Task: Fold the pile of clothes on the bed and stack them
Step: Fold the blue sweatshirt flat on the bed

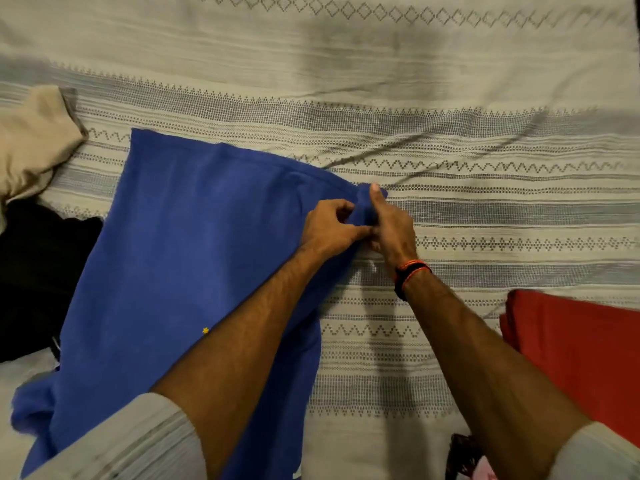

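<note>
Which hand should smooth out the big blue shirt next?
Probably the left hand. It lies over the blue shirt, nearer its wide middle. The right hand pinches the shirt's far right corner from the bedsheet side.

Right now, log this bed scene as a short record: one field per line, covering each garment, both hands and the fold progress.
surface: bedspread, striped woven pattern
garment in work: blue garment, spread flat, not yet folded
left hand: pinching the blue garment's right corner
right hand: gripping the same corner, thumb up
wrist: wristband on the right arm
left side: beige garment and black garment, unfolded
right side: red garment, lying flat
</note>
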Available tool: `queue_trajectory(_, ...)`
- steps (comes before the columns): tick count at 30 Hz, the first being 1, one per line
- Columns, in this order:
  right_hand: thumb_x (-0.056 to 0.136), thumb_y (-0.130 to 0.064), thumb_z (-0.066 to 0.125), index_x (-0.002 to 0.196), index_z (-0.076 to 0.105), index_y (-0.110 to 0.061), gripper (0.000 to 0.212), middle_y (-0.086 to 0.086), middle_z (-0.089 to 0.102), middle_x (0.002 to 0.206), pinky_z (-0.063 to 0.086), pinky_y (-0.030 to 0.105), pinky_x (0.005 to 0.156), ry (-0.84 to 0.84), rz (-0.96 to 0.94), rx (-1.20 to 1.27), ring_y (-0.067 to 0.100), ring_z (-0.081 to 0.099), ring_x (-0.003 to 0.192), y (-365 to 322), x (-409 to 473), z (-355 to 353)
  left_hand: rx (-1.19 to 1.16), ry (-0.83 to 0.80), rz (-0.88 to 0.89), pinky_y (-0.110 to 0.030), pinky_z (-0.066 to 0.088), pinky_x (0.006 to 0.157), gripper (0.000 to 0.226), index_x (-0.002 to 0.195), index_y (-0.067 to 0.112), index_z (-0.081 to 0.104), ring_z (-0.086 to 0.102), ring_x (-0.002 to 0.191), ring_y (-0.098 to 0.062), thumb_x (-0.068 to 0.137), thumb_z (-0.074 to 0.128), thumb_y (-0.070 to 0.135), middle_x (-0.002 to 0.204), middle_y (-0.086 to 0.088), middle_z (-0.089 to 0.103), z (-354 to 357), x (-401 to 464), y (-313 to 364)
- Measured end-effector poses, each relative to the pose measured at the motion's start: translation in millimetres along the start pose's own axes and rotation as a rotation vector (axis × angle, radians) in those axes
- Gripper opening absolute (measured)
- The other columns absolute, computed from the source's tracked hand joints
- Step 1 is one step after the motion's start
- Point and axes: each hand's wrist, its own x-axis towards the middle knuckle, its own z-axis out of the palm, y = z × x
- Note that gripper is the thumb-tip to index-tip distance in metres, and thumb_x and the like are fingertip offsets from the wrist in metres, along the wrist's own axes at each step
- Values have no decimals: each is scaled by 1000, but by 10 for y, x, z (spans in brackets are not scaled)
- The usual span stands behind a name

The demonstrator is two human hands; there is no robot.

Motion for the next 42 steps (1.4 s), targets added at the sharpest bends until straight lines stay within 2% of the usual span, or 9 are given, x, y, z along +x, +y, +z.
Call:
queue_trajectory(4,70,-83,53,54,63,-25,61,-3,60,63,49,43,68,-61,-45,4,20,58,64,-68,0,-18,-67,34,19,-38,55,74,18,70,19,59,64,73,-18,81,73,14,72,3,65,130,-2,92)
queue_trajectory(7,91,-74,32,80,70,-21,66,1,68,70,52,28,60,-153,41,187,17,65,65,-47,37,-43,-226,105,-9,-20,42,62,29,65,17,51,49,59,-3,86,66,3,64,6,53,75,30,118)
queue_trajectory(11,102,-49,42,83,51,-17,38,-4,52,66,41,27,53,-228,89,261,13,49,59,-19,61,-39,-416,315,-85,-17,46,68,7,96,4,63,57,77,-6,91,64,8,85,1,63,-343,116,-73)
queue_trajectory(15,94,-30,65,86,62,-13,18,0,65,78,49,26,55,-214,8,50,9,58,61,49,161,81,-417,389,-208,-16,49,62,30,120,3,62,61,88,-12,91,63,10,110,-7,67,-660,182,-405)
queue_trajectory(19,85,-30,75,114,63,-5,40,10,73,104,62,44,73,-193,14,-11,24,74,86,21,194,267,-398,395,-199,-18,53,66,29,118,4,62,62,88,-12,89,64,5,110,-7,66,-725,216,-502)
queue_trajectory(22,75,-37,81,105,70,-10,42,8,75,97,61,51,75,-166,1,-79,26,74,86,-3,236,355,-372,285,-223,-38,56,85,38,122,5,63,64,105,-24,87,73,17,119,-9,67,-693,251,-540)
queue_trajectory(27,75,-33,75,70,71,-22,13,-1,74,78,59,52,80,-23,-71,-101,24,71,81,-88,343,395,-358,336,-109,-16,55,79,35,123,3,60,65,103,-15,89,63,-2,115,-7,68,-710,368,-485)
queue_trajectory(33,60,-53,78,83,71,-20,41,-2,75,85,60,49,80,-29,-40,-77,21,72,83,-87,453,442,-239,298,-151,-37,57,88,28,113,13,68,67,100,-17,88,71,25,108,-1,72,-737,543,-492)
queue_trajectory(42,72,-31,83,91,72,-18,25,-2,76,84,61,44,78,-14,-76,-101,18,74,83,-195,536,438,-327,312,-127,-24,57,76,16,103,12,71,67,89,-11,90,69,21,97,1,72,-744,655,-499)
